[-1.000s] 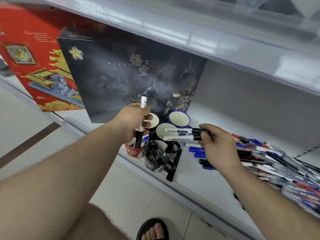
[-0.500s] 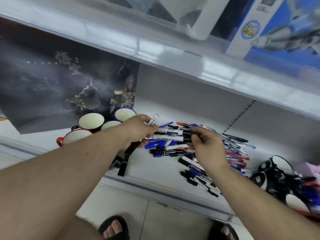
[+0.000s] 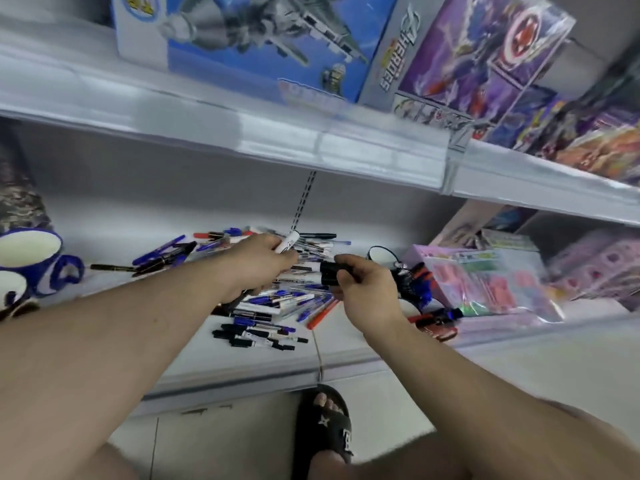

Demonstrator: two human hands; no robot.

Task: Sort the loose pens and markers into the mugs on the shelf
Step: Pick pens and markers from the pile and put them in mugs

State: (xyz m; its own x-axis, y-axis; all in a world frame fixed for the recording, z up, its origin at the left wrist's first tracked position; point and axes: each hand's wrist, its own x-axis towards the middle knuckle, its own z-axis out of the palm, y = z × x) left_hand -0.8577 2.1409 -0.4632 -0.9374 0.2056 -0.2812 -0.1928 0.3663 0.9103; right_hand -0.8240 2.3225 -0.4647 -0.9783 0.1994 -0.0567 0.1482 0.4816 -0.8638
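Note:
A heap of loose pens and markers [image 3: 273, 299] lies across the middle of the white shelf [image 3: 346, 344]. My left hand [image 3: 258, 263] hovers over the heap and grips a white marker [image 3: 287, 241] that sticks up past my fingers. My right hand [image 3: 367, 285] is just to its right and holds two black-capped markers [image 3: 329, 273] by their ends. A blue mug with a cream inside [image 3: 29, 252] stands at the far left, with another mug's rim [image 3: 12, 289] in front of it. A black mug [image 3: 381, 256] shows behind my right hand.
Pink packaged toys [image 3: 485, 282] fill the shelf to the right of the pens. A second shelf [image 3: 311, 143] above carries boxed toy sets [image 3: 249, 39]. A dark box [image 3: 17, 188] stands at the far left. My sandalled foot [image 3: 323, 420] is on the floor below.
The view has swung right, so the mugs slid to the left edge. Both hands moved right over the pen heap, each keeping its markers.

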